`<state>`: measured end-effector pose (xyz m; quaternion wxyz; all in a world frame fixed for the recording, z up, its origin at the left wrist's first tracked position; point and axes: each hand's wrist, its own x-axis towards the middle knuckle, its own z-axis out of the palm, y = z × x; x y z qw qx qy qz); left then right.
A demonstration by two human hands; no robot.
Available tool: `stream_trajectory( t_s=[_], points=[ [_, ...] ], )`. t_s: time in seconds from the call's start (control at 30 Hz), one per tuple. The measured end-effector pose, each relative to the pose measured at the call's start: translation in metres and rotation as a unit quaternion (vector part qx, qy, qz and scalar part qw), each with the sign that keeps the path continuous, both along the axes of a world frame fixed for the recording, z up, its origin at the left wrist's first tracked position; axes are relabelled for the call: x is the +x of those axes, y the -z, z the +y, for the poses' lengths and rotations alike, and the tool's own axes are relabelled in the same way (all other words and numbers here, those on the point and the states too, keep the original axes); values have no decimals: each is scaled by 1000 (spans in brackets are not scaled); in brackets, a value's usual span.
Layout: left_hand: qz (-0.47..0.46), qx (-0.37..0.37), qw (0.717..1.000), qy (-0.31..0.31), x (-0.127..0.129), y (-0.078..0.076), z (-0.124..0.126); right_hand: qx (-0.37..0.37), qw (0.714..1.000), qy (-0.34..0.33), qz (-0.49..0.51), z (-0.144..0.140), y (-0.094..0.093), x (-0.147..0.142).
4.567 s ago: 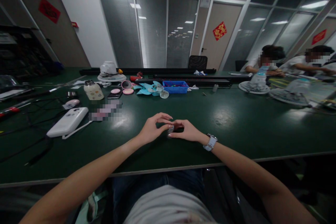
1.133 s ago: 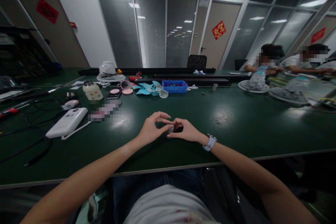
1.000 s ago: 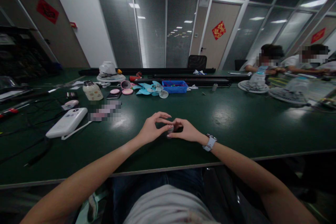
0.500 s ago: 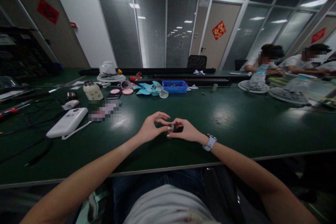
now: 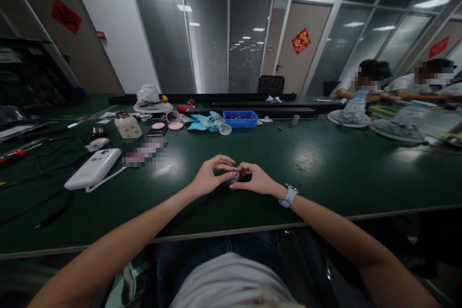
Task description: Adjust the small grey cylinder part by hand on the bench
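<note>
On the green table (image 5: 325, 163) our left hand (image 5: 208, 179) and right hand (image 5: 257, 181) both pinch one small round part (image 5: 234, 176). We judge it half done; nothing is set down.

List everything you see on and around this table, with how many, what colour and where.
small part: one, silvery, pinched between both hands' fingertips
table: one, dark green, across the view
power bank: one, white, left of the hands
jar: one, cream with dark lid, far left
fan blade: one, light blue, far centre
bin: one, blue, right of the fan blade
fan grilles: two at least, white, far right
people: two, seated at the far right
wristwatch: one, white, on the right wrist
left hand: fingertips on the small part
right hand: fingertips on the small part
</note>
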<state>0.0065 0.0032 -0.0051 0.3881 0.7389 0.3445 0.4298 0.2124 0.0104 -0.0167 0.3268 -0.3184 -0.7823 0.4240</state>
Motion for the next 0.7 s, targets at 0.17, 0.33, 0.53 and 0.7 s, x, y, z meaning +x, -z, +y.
stream_trajectory(
  t_s=[0.17, 0.33, 0.53, 0.7],
  points=[
    [-2, 2, 1000, -3, 3, 1, -1, 2, 1000, 1, 0, 0, 0, 0],
    [1, 32, 999, -35, 4, 0, -1, 6, 1000, 5, -2, 1, 1, 0],
    [62, 44, 993, -93, -21, -1, 21, 8, 1000, 9, -8, 1, 1, 0],
    [137, 7, 984, -116, -41, 10, 40, 7, 1000, 9, -13, 1, 0, 2]
  ],
)
